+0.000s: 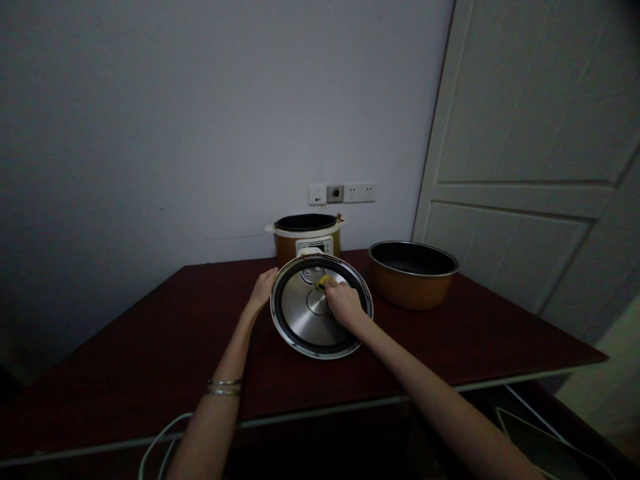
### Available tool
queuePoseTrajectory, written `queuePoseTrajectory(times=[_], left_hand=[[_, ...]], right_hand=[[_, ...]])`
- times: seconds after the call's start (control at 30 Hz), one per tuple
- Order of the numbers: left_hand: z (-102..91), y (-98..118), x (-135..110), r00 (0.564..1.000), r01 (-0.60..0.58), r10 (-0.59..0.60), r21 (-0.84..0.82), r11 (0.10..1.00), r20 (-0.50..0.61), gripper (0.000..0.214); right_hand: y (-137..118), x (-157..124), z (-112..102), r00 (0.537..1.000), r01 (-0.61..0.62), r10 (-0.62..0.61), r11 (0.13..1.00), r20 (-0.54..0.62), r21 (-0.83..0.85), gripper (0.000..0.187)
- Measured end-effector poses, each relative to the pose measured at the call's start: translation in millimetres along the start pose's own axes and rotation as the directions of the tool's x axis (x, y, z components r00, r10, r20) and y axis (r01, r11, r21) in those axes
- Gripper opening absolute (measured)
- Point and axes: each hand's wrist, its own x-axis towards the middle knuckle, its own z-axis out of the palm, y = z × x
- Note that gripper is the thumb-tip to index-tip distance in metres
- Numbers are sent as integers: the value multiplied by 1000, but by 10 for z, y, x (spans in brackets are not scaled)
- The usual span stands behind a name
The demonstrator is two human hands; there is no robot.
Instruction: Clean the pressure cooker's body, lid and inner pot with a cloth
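Note:
A round rice cooker lid [303, 317] is tilted up with its shiny metal underside and dark sealing ring facing me. My left hand [263, 288] grips the lid's left rim, its fingers partly hidden behind it. My right hand [344, 303] is closed on a small yellow sponge [323, 283], pressed against the metal near the round vents at the top. Behind the lid stands the cooker body [287, 247], brown and white with a front control panel, open at the top.
An orange-brown inner pot [413, 287] with a dark inside stands at the right on the dark red table [165, 333]. Wall sockets [353, 193] sit behind the cooker. A white cable [160, 437] hangs at the front left edge, and an open drawer [540, 433] lies below right.

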Motion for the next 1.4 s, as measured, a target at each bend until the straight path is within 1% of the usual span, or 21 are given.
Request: queuePoseTrajectory(times=[0.1,0.17,0.23,0.33,0.5,0.67,0.8,0.93,1.07,1.17,1.27,1.4], left_hand=[[2,-1,3,1000,-13,13,4,1000,0,37],[4,-9,8,1000,-25,25,-3,1000,0,37],[5,-22,14,1000,-29,29,-12,1000,0,37],[8,-37,22,1000,-15,15,-25,1000,-9,38],[14,-41,17,1000,9,-10,-40,999,-13,39],[21,-38,4,999,0,-1,-28,1000,-39,38],[32,-17,0,999,0,-3,-49,999,-49,37],[38,-5,-2,999,-2,0,-56,998,-41,35],[34,-17,0,1000,-19,19,-44,999,-18,34],[24,-27,-1,999,-31,31,-22,999,-10,34],[14,-41,-4,999,-32,32,-3,999,2,36],[15,-78,1,999,-35,35,-10,999,0,37]], right_hand=[[120,112,-4,998,-56,56,998,-9,-12,35],[133,114,3,998,-64,64,998,-4,-10,36],[95,48,23,998,-62,62,998,9,-7,35],[-17,-144,63,998,-46,46,999,34,-1,34],[-221,-452,65,998,43,-45,998,46,42,30],[-427,-529,18,984,169,-175,977,36,132,29],[-561,-426,36,962,271,-273,950,-9,153,31],[-627,-179,29,951,308,-304,945,-51,109,34],[-610,92,-17,961,271,-266,961,-77,60,35],[-552,209,-37,968,236,-232,971,-96,38,36],[-493,229,-30,972,214,-212,977,-98,14,37],[-433,156,4,984,160,-159,987,-78,6,38]])
